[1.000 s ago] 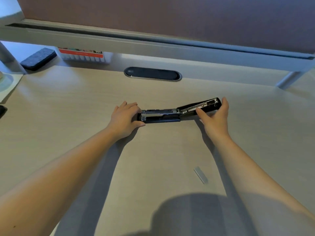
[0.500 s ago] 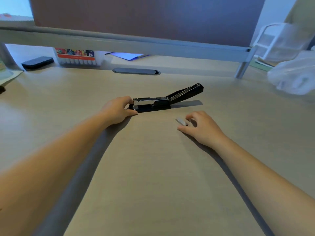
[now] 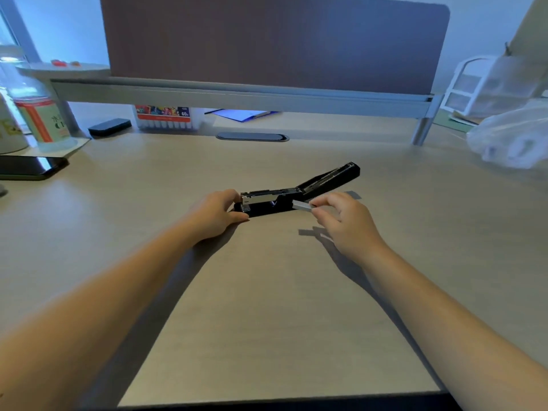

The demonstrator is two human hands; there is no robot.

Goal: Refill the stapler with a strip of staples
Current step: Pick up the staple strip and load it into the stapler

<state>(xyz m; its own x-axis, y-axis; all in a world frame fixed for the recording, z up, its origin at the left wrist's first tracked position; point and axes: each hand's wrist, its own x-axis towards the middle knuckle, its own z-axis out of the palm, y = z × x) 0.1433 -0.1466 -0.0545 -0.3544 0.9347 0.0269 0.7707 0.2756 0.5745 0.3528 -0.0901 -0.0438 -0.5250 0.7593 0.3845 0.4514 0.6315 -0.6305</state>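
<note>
A black stapler (image 3: pixel 299 188) lies in the middle of the wooden desk (image 3: pixel 267 292) with its top arm swung open up to the right, so the metal magazine shows. My left hand (image 3: pixel 215 213) grips the stapler's left front end against the desk. My right hand (image 3: pixel 345 222) pinches a short silver strip of staples (image 3: pixel 303 206) between thumb and fingers. The strip hangs just above the desk, right in front of the stapler's hinge; its shadow falls on the wood below.
A dark phone (image 3: pixel 29 167) lies at the left edge near a can (image 3: pixel 38 120) and a cup. A marker box (image 3: pixel 163 117), a black case (image 3: pixel 109 126) and a cable grommet (image 3: pixel 252 137) sit at the back under the divider shelf. A plastic bag (image 3: pixel 510 137) and a drawer unit (image 3: pixel 474 87) stand at the right.
My right hand left the stapler's open arm, reached down to the strip of staples on the desk, picked it up and brought it up to the stapler. My left hand kept its hold.
</note>
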